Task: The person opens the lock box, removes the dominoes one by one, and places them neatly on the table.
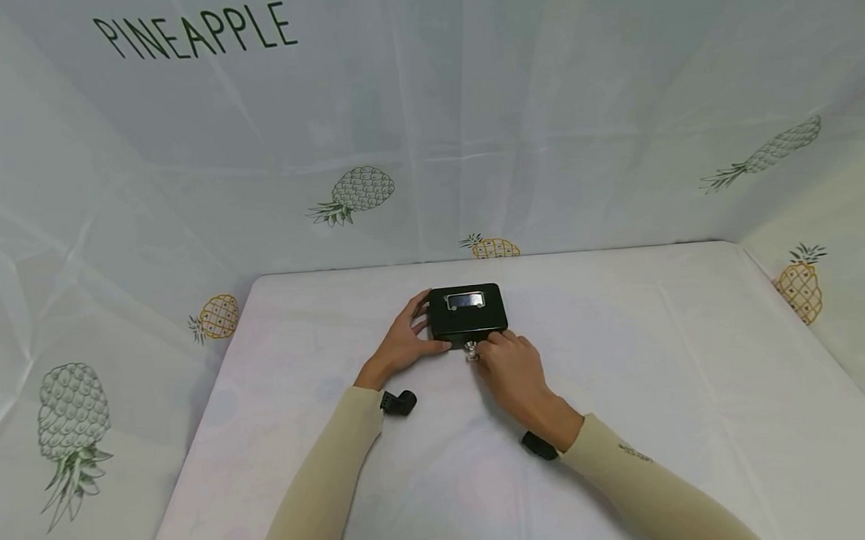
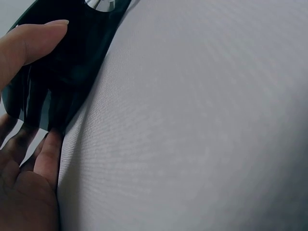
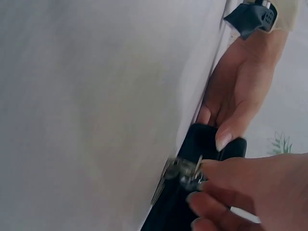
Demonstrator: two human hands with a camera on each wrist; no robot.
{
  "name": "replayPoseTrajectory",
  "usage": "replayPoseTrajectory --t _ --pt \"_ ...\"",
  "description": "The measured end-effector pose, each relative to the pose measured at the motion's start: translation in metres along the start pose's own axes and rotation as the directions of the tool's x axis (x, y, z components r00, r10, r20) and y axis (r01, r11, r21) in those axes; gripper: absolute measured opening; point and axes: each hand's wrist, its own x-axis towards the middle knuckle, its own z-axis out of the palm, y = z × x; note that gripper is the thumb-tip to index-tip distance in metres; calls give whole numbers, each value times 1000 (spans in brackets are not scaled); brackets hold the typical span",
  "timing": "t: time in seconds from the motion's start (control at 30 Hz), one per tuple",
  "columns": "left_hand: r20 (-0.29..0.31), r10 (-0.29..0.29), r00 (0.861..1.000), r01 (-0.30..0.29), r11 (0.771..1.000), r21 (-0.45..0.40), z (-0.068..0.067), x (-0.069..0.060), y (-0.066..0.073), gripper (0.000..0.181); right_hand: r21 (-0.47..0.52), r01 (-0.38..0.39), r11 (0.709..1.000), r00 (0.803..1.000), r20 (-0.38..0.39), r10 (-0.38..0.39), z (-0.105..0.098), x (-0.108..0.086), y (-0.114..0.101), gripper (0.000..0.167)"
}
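A small black cash box is sitting on the white-covered table, towards the far edge, its lid shut and its lock side facing the person. A metal handle plate is showing on top of the lid.

The left hand is gripping the box's left end: the thumb is lying along the front face while the other fingers are bearing against the end wall. The right hand is pinching one of the small metal keys between thumb and forefinger, right at the front of the box, with the remaining fingers curling in below.

The step in hand seems to be working the key at the lock, one hand steadying and the other handling the key. The metal is blurring in the right wrist view, so whether the key is fully seated or only meeting the keyhole is hard to say.

The next move probably calls for keeping the key square to the front face and turning it gently from the fingertips, with the left hand bracing against any twist. The lid would best be left alone until the lock is giving.
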Motion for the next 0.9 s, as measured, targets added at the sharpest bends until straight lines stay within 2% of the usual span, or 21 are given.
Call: replayPoseTrajectory --t 0.17,0.33,0.47,0.57,0.7,0.8,0.9 --pt "5 7 1000 -7 1000 4 0 1 -1 110 76 0 997 999 -46 3 -7 1 14 16" --pt "5 14 1000 -14 1000 1 0 2 -1 110 107 81 991 988 -140 -66 -9 6 36 26" --pt "6 6 1000 -6 1000 3 -1 3 -2 111 125 122 985 981 -164 -101 -11 10 51 33" --pt "9 4 1000 -4 1000 1 -1 4 -3 111 147 120 982 987 -126 -102 -11 13 60 44" --pt "10 0 1000 0 1000 3 -1 4 -4 111 164 87 983 996 -23 -85 -9 18 72 66" --pt "11 1 1000 -1 1000 4 -1 3 -5 112 179 71 981 995 56 -83 -7 21 79 77" --pt "13 4 1000 -4 1000 1 -1 3 -5 111 199 77 977 990 103 -99 -5 24 84 83"
